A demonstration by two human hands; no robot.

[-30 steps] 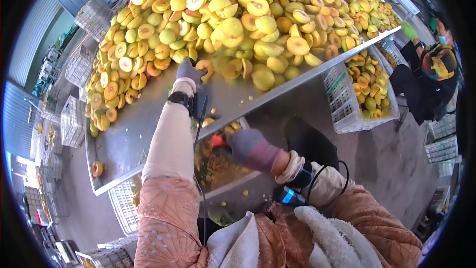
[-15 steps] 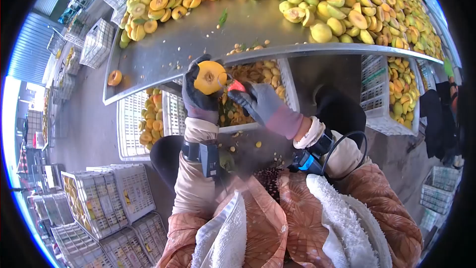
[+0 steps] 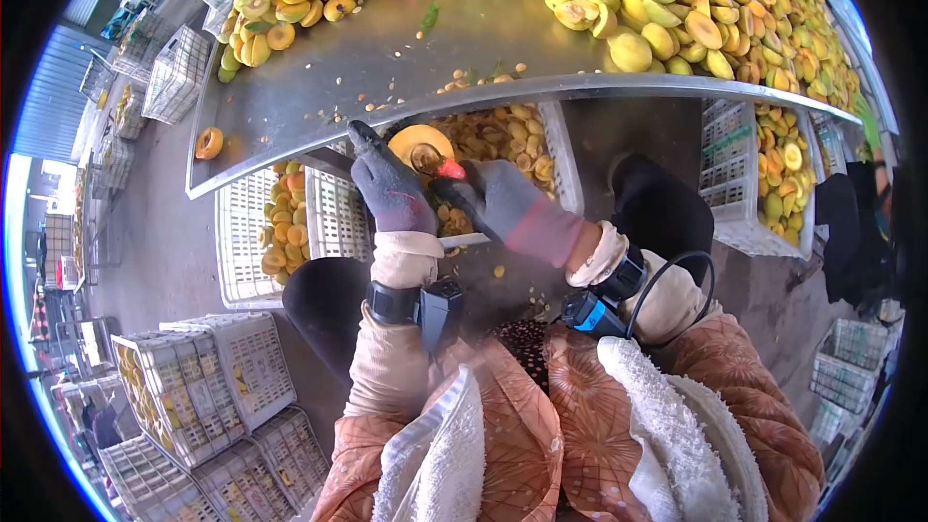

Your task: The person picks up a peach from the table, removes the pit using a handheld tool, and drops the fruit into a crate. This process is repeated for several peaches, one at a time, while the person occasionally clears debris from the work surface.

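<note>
My left hand (image 3: 390, 188), in a dark grey glove, grips a halved yellow-orange peach (image 3: 420, 143) with its cut face up. My right hand (image 3: 493, 195), also gloved in grey, holds a small red-handled tool (image 3: 449, 169) whose tip is in the middle of the peach half. Both hands work just below the front edge of the metal table (image 3: 319, 87), over a white crate (image 3: 563, 169) with peach pits and scraps in it. A large heap of peach halves (image 3: 667, 10) covers the far side of the table.
White crates with peach halves stand under the table at left (image 3: 246, 232) and right (image 3: 749, 184). Stacked crates (image 3: 198, 387) are at the lower left. One loose peach half (image 3: 208, 143) lies at the table's left corner. A person in dark clothes (image 3: 855, 222) is at the right edge.
One second ago my left hand reached into the heap on the table. It has brought a peach half down to the crate, and my right hand's tool has gone into its middle.
</note>
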